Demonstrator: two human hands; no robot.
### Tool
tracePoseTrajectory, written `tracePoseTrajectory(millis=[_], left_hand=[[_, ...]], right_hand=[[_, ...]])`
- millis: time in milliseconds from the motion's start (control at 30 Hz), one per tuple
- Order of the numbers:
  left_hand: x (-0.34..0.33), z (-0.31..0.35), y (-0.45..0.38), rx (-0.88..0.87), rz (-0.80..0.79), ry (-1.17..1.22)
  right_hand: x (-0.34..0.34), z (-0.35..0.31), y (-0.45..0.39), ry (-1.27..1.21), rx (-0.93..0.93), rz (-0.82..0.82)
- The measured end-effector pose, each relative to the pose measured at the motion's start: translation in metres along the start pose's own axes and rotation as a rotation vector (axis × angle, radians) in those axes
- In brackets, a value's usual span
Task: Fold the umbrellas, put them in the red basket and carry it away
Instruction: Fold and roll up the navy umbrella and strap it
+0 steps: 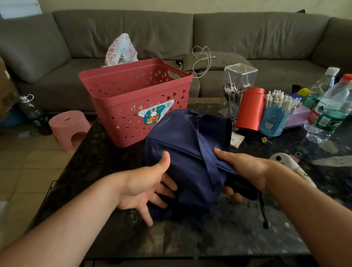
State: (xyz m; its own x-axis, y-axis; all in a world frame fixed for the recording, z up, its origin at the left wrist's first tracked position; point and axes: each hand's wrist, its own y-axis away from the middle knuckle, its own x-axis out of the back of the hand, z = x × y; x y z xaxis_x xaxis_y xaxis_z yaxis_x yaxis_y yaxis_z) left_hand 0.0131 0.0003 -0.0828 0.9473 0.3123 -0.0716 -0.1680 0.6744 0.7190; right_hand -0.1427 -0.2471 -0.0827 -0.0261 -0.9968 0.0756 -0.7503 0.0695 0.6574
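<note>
A navy blue umbrella, collapsed with its fabric still loose and bunched, is held above the dark table. My left hand cups the left side of the canopy, thumb on top and straight fingers underneath. My right hand grips the black handle end, thumb laid along the fabric; a black wrist cord hangs from the handle. The red basket stands on the table just behind and left of the umbrella, and its inside looks bare.
At the table's right stand a red canister, a blue pen holder, a clear box, water bottles and a white object. A grey sofa runs behind. A pink stool sits on the floor at left.
</note>
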Motion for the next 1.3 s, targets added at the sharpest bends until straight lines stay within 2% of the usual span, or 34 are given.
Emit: tracePoseTrajectory(millis=[167,233,333,433,567,667,867,1067,1200,1300], left_hand=[[0.009,0.017,-0.016,-0.142,0.111,0.53],[0.01,0.021,-0.019,-0.263,0.072,0.724],[0.006,0.023,-0.022,-0.434,-0.003,0.909],[-0.001,0.019,-0.034,-0.474,0.075,0.922],[-0.009,0.016,-0.053,-0.476,0.082,0.967],[-0.01,0.018,-0.061,-0.467,0.08,0.974],[-0.005,0.026,-0.06,-0.387,0.205,0.894],[0.005,0.027,-0.055,-0.326,0.275,0.86],[0.011,0.025,-0.054,-0.334,0.252,0.884],[0.013,0.021,-0.055,-0.319,0.25,0.898]], right_hand=[[-0.001,-0.013,0.006,-0.111,0.198,0.159],[0.001,-0.015,0.008,-0.1,0.231,0.221],[0.001,-0.012,0.004,-0.027,0.217,0.223],[0.0,-0.004,-0.003,0.065,0.141,0.222],[0.002,0.004,-0.016,0.152,0.054,0.299],[0.005,0.01,-0.025,0.178,-0.005,0.269],[0.003,0.006,-0.026,0.101,0.111,0.293],[-0.003,0.004,-0.009,0.043,0.044,0.111],[-0.013,-0.001,-0.001,0.276,0.266,-0.094],[-0.029,0.0,-0.006,0.575,0.263,0.057]])
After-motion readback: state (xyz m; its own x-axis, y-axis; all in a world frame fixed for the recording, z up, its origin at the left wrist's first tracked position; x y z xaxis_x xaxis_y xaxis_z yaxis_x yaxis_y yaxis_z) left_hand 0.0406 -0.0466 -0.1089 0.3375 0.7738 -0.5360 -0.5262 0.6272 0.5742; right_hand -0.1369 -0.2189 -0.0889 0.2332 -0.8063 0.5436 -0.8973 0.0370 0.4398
